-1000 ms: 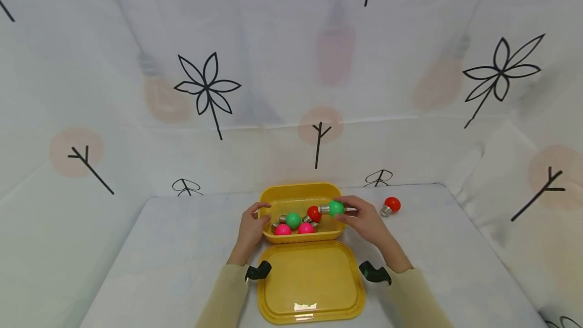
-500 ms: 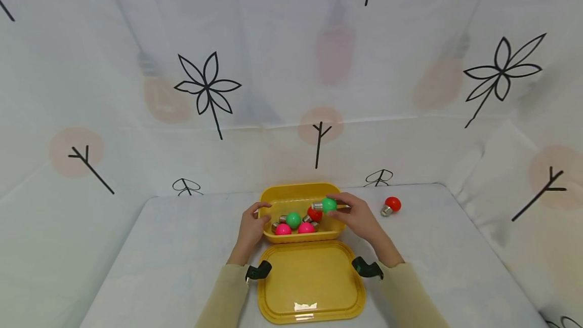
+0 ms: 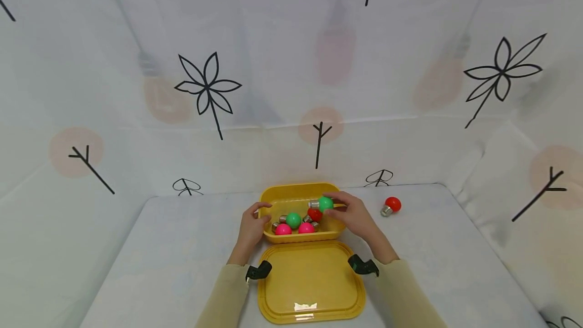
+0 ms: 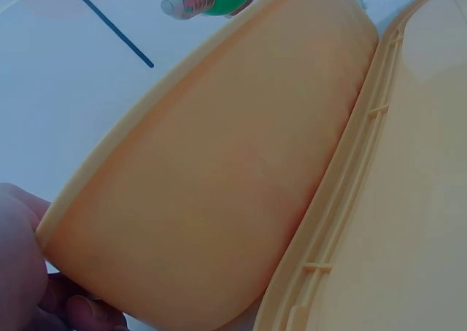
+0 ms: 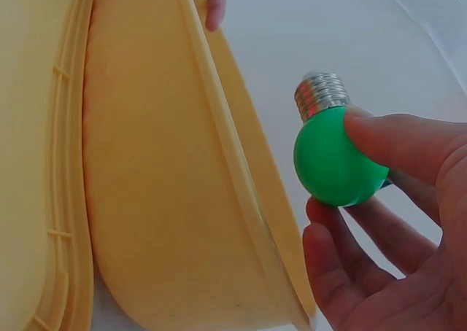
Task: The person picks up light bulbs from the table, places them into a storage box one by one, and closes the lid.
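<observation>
My right hand (image 3: 352,213) pinches a green light bulb (image 3: 325,204) by its round part, metal base pointing left. The bulb is above the right side of a yellow plastic box (image 3: 300,238); in the right wrist view, thumb and fingers press the green globe (image 5: 332,156) from opposite sides. At the box's left end, my left hand (image 3: 250,227) grips the rim, some fingers inside it. Within the box lie another green bulb (image 3: 293,220), a red bulb (image 3: 315,214) and two pink bulbs, one left (image 3: 283,230) and one right (image 3: 306,228).
Flat in front of the box lies its yellow lid (image 3: 311,282), close against it. One red bulb (image 3: 392,204) rests on the white table (image 3: 182,267) to the right. A patterned cloth (image 3: 282,156) hangs behind the table.
My right hand has moved left and slightly away from me with the green bulb, further over the box. The left hand stays on the rim.
</observation>
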`<state>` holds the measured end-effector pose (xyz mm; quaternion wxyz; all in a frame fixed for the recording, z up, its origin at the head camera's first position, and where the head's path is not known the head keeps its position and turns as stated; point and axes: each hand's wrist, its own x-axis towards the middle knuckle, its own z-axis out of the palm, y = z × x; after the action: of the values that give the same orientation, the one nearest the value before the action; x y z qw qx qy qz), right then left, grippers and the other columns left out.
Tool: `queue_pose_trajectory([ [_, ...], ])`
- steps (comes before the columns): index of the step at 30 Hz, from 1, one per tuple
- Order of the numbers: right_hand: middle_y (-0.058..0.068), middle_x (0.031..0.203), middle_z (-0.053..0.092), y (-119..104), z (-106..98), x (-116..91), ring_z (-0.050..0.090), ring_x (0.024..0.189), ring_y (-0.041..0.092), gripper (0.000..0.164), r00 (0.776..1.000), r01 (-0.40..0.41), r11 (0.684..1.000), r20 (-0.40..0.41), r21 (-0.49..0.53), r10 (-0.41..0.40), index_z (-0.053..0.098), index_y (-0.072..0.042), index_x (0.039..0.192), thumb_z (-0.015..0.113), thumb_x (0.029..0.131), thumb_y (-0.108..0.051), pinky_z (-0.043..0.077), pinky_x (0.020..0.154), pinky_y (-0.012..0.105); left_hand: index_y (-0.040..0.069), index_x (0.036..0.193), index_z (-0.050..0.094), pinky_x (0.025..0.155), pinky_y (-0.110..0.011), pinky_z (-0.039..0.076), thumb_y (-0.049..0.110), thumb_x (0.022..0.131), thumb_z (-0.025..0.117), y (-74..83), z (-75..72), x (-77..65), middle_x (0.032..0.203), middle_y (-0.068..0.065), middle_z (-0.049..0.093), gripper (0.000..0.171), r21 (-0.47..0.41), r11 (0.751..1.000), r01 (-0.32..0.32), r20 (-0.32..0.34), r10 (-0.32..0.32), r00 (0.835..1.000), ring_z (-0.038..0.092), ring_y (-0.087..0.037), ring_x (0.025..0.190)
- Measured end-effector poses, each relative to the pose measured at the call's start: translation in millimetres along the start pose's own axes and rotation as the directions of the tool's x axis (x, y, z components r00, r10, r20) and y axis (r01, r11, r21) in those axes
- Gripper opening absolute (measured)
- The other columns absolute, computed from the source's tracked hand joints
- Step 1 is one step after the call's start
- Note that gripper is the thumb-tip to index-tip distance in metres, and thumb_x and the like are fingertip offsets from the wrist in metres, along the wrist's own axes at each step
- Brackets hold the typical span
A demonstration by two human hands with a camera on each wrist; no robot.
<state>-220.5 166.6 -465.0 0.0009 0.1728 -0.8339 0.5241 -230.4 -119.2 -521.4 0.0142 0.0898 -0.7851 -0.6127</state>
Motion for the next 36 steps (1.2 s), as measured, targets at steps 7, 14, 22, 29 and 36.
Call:
queue_pose_trajectory([
  [7, 0.014, 0.126, 0.06, 17, 3, 8, 0.059, 0.111, 0.032, 0.043, 1.0, -0.013, 1.0, -0.004, 0.017, 0.013, 0.062, -0.006, 0.132, 0.072, 0.091, -0.01, 0.051, 0.093, 0.041, 0.013, 0.114, 0.069, 0.06, -0.025, 0.046, 0.002, 0.092, 0.062, -1.8, -0.2, 0.5, 0.134, -0.016, 0.055, 0.026, 0.008, 1.0, -0.005, -0.001, 0.005, 1.0, 0.053, -0.021, 0.075],
  [14, 0.012, 0.125, 0.061, 11, 3, 12, 0.06, 0.11, 0.031, 0.042, 1.0, -0.017, 1.0, -0.005, -0.003, 0.017, 0.063, -0.006, 0.131, 0.072, 0.091, -0.009, 0.052, 0.093, 0.042, 0.012, 0.114, 0.069, 0.061, -0.025, 0.047, 0.001, 0.091, 0.062, -0.9, -0.2, 0.2, 0.133, -0.016, 0.056, 0.026, 0.003, 1.0, -0.005, -0.002, 0.005, 1.0, 0.055, -0.021, 0.076],
  [22, 0.018, 0.128, 0.06, 9, 4, 15, 0.059, 0.112, 0.035, 0.042, 1.0, 0.017, 1.0, -0.009, 0.02, -0.017, 0.061, 0.0, 0.132, 0.07, 0.092, -0.009, 0.051, 0.093, 0.046, 0.013, 0.113, 0.07, 0.064, -0.025, 0.048, 0.001, 0.091, 0.062, -0.4, 0.0, -0.2, 0.139, -0.016, 0.053, 0.026, 0.013, 1.0, -0.007, -0.007, 0.007, 1.0, 0.055, -0.024, 0.086],
  [29, 0.014, 0.125, 0.062, 7, 5, 18, 0.06, 0.11, 0.031, 0.039, 1.0, 0.004, 1.0, 0.007, 0.006, -0.004, 0.064, -0.005, 0.129, 0.071, 0.091, -0.009, 0.052, 0.093, 0.042, 0.014, 0.113, 0.069, 0.07, -0.029, 0.052, 0.001, 0.092, 0.062, 0.1, 0.2, -0.5, 0.14, -0.015, 0.052, 0.026, 0.017, 1.0, 0.008, -0.009, -0.007, 1.0, 0.056, -0.027, 0.092],
  [36, 0.014, 0.126, 0.061, 7, 7, 22, 0.06, 0.111, 0.032, 0.04, 1.0, 0.006, 1.0, 0.021, 0.005, -0.006, 0.063, -0.004, 0.13, 0.071, 0.091, -0.01, 0.052, 0.093, 0.042, 0.015, 0.113, 0.07, 0.089, -0.041, 0.053, 0.002, 0.092, 0.062, 0.8, 1.0, -1.0, 0.145, -0.014, 0.049, 0.026, 0.032, 0.999, 0.014, -0.018, -0.013, 1.0, 0.05, -0.032, 0.115],
])
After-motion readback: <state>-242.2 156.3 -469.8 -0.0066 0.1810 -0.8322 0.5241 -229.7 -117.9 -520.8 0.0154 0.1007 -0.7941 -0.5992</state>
